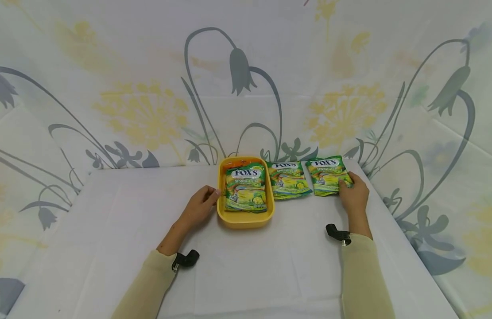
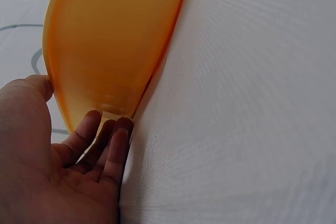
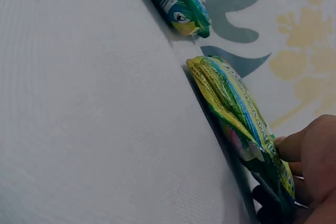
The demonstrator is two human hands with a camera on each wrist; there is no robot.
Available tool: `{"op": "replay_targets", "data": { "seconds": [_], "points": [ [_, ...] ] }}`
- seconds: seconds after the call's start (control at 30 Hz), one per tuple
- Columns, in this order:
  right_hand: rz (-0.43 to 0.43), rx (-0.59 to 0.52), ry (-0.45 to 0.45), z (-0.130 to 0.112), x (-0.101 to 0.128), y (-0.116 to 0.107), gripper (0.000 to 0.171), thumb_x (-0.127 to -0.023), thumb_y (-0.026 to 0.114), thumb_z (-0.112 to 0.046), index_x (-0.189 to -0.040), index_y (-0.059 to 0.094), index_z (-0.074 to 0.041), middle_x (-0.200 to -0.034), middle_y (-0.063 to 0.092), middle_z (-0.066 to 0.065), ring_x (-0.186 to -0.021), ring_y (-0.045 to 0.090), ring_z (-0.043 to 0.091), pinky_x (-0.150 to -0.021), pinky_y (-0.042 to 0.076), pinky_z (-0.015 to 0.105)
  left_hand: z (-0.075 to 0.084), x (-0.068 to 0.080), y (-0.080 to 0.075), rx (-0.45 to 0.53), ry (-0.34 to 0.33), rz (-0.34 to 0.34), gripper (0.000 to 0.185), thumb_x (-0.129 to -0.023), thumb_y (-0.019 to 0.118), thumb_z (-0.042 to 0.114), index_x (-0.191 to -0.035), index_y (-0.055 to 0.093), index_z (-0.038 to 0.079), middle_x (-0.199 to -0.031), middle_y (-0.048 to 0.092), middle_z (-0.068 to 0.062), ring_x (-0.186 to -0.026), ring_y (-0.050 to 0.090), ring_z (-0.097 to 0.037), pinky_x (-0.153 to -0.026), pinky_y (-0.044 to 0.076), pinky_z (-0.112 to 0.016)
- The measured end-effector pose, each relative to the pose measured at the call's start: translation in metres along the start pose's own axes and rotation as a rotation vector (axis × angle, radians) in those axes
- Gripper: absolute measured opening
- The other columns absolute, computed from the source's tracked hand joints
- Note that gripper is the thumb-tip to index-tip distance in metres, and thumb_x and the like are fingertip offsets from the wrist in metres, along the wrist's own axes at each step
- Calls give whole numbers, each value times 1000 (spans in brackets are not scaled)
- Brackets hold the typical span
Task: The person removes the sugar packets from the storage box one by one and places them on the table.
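Holding FOX'S packet [image 1: 325, 176] (reads SPRING TEA), touching yellow tub [image 1: 246, 220]

tray [image 1: 246, 219]: yellow | packets [image 1: 290, 180]: green-yellow, white lettering | tablecloth [image 1: 261, 261]: white | backdrop [image 1: 309, 40]: grey, yellow flowers | sleeves [image 1: 365, 274]: beige

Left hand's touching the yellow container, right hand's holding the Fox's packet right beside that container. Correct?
No: the head view shows the right hand holding the rightmost packet, not the middle packet beside the yellow container. The left hand does touch that container.
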State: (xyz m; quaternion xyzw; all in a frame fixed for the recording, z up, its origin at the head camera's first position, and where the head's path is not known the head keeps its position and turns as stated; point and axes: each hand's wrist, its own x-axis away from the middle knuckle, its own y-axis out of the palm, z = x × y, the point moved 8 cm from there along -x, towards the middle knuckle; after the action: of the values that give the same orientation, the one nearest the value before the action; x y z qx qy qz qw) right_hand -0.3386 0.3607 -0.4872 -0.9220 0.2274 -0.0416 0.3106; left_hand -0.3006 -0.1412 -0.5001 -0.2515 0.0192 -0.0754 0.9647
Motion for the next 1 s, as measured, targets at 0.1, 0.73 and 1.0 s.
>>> {"op": "replay_targets", "data": {
  "seconds": [0.1, 0.73, 1.0],
  "points": [
    [-17, 86, -48, -6, 1, 2, 60, -110, 54, -24, -160, 39, 3, -162, 42, 28, -153, 35, 46, -125, 28, 56, 1, 0, 0, -3, 6, -2, 48, -112, 49, 48, -125, 62, 3, -110, 67, -12, -100, 63, -24, -90, 53, -40],
    [-26, 140, -311, -71, 19, 9, 56, -104, 61, -18, -148, 49, 13, -145, 51, 39, -138, 45, 54, -116, 34, 63, 2, -1, -1, 4, 15, -2, 45, -112, 51, 45, -123, 62, 3, -109, 67, -11, -99, 62, -24, -88, 52, -36],
    [-43, 51, -403, -106, 37, 19, 48, -104, 62, -13, -146, 54, 9, -133, 62, 32, -120, 64, 49, -103, 52, 59, -1, -2, 0, -3, 8, 2, 46, -112, 51, 46, -123, 62, 3, -109, 68, -12, -98, 62, -24, -88, 51, -36]
  ]
}}
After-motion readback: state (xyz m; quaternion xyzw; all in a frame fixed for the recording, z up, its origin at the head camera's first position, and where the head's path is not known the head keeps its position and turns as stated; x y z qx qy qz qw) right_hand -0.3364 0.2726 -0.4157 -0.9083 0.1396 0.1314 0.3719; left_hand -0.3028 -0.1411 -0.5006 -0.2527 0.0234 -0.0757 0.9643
